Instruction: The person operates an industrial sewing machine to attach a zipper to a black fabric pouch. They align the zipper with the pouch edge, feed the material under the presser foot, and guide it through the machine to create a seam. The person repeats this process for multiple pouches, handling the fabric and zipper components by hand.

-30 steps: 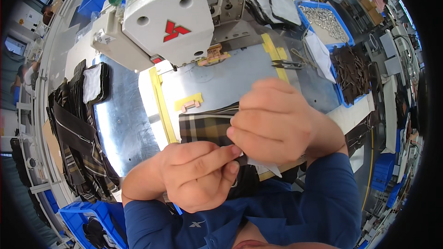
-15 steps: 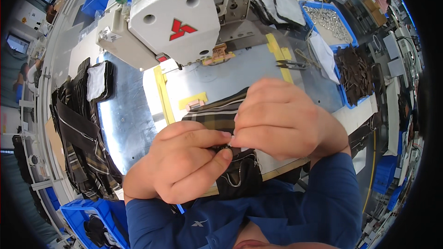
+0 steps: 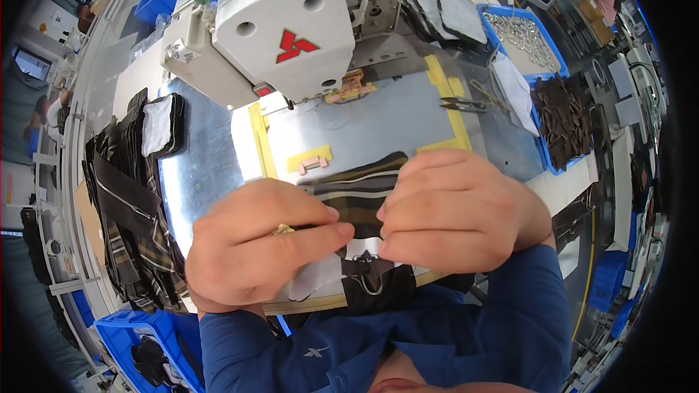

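A dark plaid cloth piece (image 3: 357, 193) lies in front of me, its near end joined by a white patch (image 3: 362, 248) and a dark strap with a metal ring (image 3: 370, 285). My left hand (image 3: 266, 241) is closed at the cloth's left side, thumb and forefinger pressed together. A small yellowish bit (image 3: 284, 229) shows in its curl; what the fingertips hold is hidden. My right hand (image 3: 455, 209) is closed over the cloth's right edge, its fingertips beside the white patch. Below my left hand is a loose white piece (image 3: 317, 279).
A white sewing machine (image 3: 284, 29) stands ahead over a metal plate with yellow tape (image 3: 261, 142). Thread snips (image 3: 464, 105) lie right of the plate. Stacked plaid pieces (image 3: 127, 204) lie left. Blue trays hold metal hardware (image 3: 520, 38) and brown strips (image 3: 561, 120) at right.
My fingertips met over the cloth's near end before and are now apart. The left hand shifted left, the right slightly right and down. The white patch and metal ring show more fully.
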### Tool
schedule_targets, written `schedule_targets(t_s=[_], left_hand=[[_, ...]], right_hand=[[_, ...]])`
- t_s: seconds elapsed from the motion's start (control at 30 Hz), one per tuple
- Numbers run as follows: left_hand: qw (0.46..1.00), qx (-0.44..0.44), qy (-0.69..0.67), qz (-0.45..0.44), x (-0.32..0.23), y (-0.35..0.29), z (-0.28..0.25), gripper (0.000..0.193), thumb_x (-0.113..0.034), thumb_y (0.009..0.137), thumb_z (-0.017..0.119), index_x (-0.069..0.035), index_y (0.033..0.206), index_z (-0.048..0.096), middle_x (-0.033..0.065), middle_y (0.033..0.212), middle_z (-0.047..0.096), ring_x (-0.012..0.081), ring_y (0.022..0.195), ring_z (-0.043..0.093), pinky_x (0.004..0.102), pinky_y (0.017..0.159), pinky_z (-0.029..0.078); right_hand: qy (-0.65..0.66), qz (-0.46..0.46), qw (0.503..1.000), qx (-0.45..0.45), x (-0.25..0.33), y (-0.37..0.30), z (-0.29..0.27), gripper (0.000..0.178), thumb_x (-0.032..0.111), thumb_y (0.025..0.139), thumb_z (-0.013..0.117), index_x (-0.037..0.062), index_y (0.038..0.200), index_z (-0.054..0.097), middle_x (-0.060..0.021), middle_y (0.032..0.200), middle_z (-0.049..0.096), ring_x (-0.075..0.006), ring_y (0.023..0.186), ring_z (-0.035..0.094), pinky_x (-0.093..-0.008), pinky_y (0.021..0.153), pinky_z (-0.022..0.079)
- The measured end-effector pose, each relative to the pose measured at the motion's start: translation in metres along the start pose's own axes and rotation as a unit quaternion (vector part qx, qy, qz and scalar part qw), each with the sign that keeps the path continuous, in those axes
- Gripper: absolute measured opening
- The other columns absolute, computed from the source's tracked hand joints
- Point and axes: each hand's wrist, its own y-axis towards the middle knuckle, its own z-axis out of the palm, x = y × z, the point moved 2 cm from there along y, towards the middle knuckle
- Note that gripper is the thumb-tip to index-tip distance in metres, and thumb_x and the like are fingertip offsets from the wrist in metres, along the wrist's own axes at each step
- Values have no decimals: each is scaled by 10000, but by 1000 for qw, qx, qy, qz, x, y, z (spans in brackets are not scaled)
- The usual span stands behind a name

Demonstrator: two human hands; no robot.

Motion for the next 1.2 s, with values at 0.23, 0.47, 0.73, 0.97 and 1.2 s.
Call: schedule_targets(t_s=[0.23, 0.47, 0.73, 0.97, 1.2], left_hand=[[975, -91, 157, 127, -2, 1, 15, 155, -124, 662, 853, -85, 805, 808, 79, 924, 745, 250, 729, 708, 330, 610, 540], [983, -43, 104, 148, 1, -2, 12, 275, -19, 734, 821, 23, 1003, 784, 166, 1072, 761, 285, 866, 776, 337, 685, 643], [989, -86, 68, 101, 0, 3, 23, 150, -18, 711, 865, -52, 823, 771, 116, 985, 782, 282, 774, 772, 350, 664, 631], [992, -42, -115, 5, 21, 0, 29, 138, -70, 822, 860, 9, 876, 761, 183, 1013, 790, 305, 868, 789, 358, 748, 644], [790, -35, -583, -186, 59, -3, 42, 756, -266, 868, 781, 123, 1471, 542, 262, 1360, 677, 289, 1306, 649, 392, 1107, 509]], right_hand=[[0, 1, 1000, -1, 0, 1, 2, 180, 143, 829, 734, -1, 933, 708, -96, 900, 684, -246, 814, 710, -372, 716, 583], [9, 0, 1000, 0, -1, 1, 1, 192, 137, 827, 736, -10, 948, 716, -107, 906, 683, -252, 819, 709, -372, 719, 582], [20, 9, 1000, 2, -1, 0, 1, 199, 131, 824, 736, -20, 953, 719, -117, 909, 684, -260, 806, 707, -388, 707, 586], [103, 119, 987, -10, -3, -2, 1, 158, 42, 846, 780, 2, 992, 733, -101, 903, 704, -260, 795, 709, -359, 692, 575], [230, 441, 860, -117, -23, -15, 6, 128, 84, 933, 806, 26, 1024, 738, -15, 851, 721, -65, 730, 635, -235, 620, 467]])
